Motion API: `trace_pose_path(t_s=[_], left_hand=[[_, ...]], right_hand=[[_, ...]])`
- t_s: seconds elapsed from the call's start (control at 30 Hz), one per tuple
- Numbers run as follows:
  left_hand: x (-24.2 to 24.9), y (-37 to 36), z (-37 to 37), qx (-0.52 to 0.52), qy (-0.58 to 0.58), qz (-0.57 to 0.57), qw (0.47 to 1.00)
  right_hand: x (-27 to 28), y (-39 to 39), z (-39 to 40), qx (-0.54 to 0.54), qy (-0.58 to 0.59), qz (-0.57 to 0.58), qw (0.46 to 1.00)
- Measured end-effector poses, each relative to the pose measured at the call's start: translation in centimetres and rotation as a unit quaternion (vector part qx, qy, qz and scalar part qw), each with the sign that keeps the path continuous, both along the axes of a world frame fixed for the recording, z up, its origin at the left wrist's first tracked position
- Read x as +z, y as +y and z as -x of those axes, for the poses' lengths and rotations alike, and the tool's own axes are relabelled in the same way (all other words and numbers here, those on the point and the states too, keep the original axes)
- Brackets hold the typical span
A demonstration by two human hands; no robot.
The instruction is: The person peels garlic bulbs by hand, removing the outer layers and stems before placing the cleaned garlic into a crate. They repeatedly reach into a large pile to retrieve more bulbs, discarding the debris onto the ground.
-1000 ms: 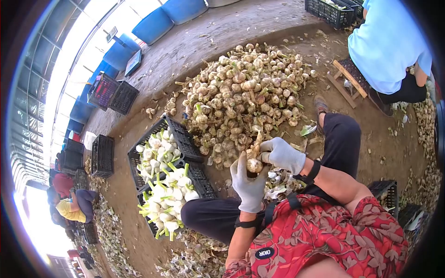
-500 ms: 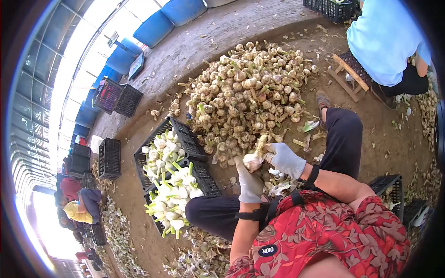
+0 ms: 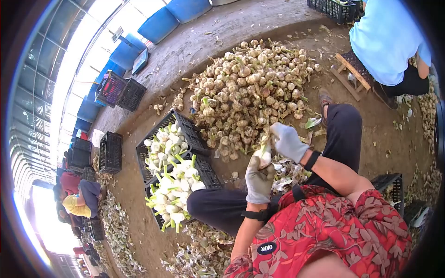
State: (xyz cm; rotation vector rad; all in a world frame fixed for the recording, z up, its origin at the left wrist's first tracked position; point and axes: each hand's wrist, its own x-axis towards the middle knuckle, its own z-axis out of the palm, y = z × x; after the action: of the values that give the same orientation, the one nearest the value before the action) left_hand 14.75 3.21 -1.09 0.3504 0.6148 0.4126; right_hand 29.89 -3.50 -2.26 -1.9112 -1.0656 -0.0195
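A garlic bulb, white at the base with a pale stem, is held in front of my knees. My gloved left hand is closed around its lower part, fingers curled. At the upper end, my gloved right hand pinches the stem and its loose, yellowish skin. Just beyond both hands rises a large heap of unpeeled garlic, brown and dirty. On the left, white peeled garlic with trimmed green stems fills black crates. Shed skins lie beneath my hands.
A person in a light blue shirt sits at upper right near a wooden stool. Black crates and blue barrels stand along the left and back. Another black crate is at my right. Other people sit far left.
My right hand has moved up along the stem, drawing skin away from the bulb. The bulb now looks whiter, and my left hand has turned and curled around its base.
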Motion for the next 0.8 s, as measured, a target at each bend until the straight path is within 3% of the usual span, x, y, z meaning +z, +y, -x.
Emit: trace_pose_path(t_s=[0.07, 0.13, 0.17, 0.27, 0.33, 0.4, 0.47, 0.5, 0.57, 0.63, 0.73, 0.8], left_hand=[[-0.9, 0.6, 1.2, -0.082, -0.110, -0.046, 0.989], [1.5, 0.5, 1.8, -0.107, -0.147, -0.079, 0.980], [2.3, 0.6, 2.2, -0.116, -0.166, -0.096, 0.975], [2.2, 1.2, 2.7, -0.115, -0.136, -0.123, 0.976], [2.0, 1.1, 2.5, -0.081, -0.111, -0.115, 0.984], [1.7, 0.8, 2.4, -0.050, -0.085, -0.104, 0.990], [0.6, 0.9, 2.5, -0.075, -0.088, -0.140, 0.983], [0.4, 0.8, 2.3, -0.077, -0.083, -0.148, 0.983], [0.8, 0.6, 2.1, -0.082, -0.102, -0.103, 0.986], [0.1, 1.0, 2.3, -0.139, -0.089, -0.149, 0.975], [0.9, -0.1, 1.9, -0.185, -0.068, -0.134, 0.971], [1.4, -0.5, 1.9, -0.256, -0.071, -0.044, 0.963]], right_hand=[[-2.0, 0.5, -1.9, -0.096, 0.053, -0.023, 0.994], [-4.2, -0.4, -6.1, -0.196, 0.132, 0.110, 0.965], [-3.7, -1.3, -6.8, -0.127, 0.064, 0.261, 0.955], [-1.2, -3.4, -4.9, 0.115, -0.027, 0.396, 0.911], [1.3, -3.7, -3.7, 0.229, 0.126, 0.254, 0.931], [2.6, -3.5, -2.0, 0.296, 0.320, 0.141, 0.889], [4.4, -3.4, 0.3, 0.279, 0.296, 0.068, 0.911], [4.6, -3.2, 1.3, 0.186, 0.396, 0.073, 0.896], [4.1, -2.7, 1.3, 0.161, 0.384, 0.005, 0.909], [3.7, -2.1, 1.5, 0.131, 0.381, -0.042, 0.914], [2.4, -0.8, 0.2, 0.056, 0.158, -0.005, 0.986], [1.4, -0.7, -0.9, 0.080, 0.030, 0.173, 0.981]])
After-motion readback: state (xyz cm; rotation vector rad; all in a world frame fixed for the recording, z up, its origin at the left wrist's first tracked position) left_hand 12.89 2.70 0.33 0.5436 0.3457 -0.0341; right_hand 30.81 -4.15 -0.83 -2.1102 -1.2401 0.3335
